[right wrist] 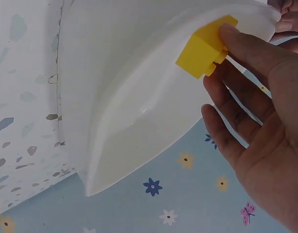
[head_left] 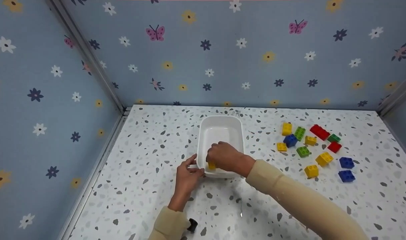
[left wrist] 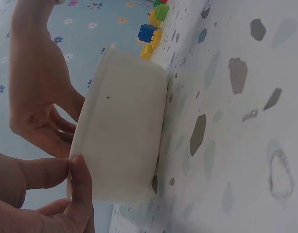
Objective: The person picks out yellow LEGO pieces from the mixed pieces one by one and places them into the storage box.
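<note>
A white plastic tub stands on the speckled tabletop in front of the person. At its near left corner the left hand pinches the rim; in the left wrist view the thumb and fingers clasp the rim from both sides. Reaching over the tub's near half, the right hand pinches a yellow toy building brick between thumb and fingers. In the right wrist view the brick is inside the tub, near its wall, studs toward the palm. Whether it touches the tub, I cannot tell.
Loose bricks lie to the right of the tub: several yellow ones, red ones, green ones and blue ones. A flowered blue wall rises behind the table, another at the left. A small black object is beside the left sleeve.
</note>
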{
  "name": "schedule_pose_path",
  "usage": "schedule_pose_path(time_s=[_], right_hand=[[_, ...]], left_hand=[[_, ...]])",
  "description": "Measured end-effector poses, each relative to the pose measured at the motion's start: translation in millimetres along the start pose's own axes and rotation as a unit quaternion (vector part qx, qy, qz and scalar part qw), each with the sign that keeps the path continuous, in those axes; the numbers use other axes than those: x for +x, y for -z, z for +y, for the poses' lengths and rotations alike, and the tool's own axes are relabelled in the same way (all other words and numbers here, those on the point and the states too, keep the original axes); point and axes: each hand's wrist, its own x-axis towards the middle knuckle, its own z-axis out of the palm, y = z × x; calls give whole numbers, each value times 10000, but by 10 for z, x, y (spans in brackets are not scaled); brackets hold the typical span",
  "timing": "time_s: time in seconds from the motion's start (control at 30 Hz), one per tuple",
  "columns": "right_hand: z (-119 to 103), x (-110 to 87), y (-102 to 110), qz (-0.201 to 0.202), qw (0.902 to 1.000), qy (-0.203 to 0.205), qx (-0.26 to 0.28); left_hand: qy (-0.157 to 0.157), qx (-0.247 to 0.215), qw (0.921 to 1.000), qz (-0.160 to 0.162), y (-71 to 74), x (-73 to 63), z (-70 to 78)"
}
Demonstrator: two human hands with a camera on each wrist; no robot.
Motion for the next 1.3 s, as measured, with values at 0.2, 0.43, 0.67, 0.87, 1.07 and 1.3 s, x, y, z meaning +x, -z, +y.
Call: schedule_pose_path(time_s=[0.2,0.43,0.67,0.87,1.07,1.3], right_hand=[[7,23,14,-229,9997,92,-62],[28,56,-36,-374,9990,142,-178],[37,85,-76,-461,9988,146,-75],[39,106,-83,-475,9986,243,-70],[45,117,-110,-470,9986,223,37],[42,107,-147,-419,9986,307,-104]], left_hand=[[30,0,10000,23,-2,-7,11],[13,49,10000,31,3,1,1],[115,129,9998,37,3,7,0],[181,126,9998,26,0,15,-4],[181,123,9998,31,2,13,2],[42,39,10000,18,6,5,-2]])
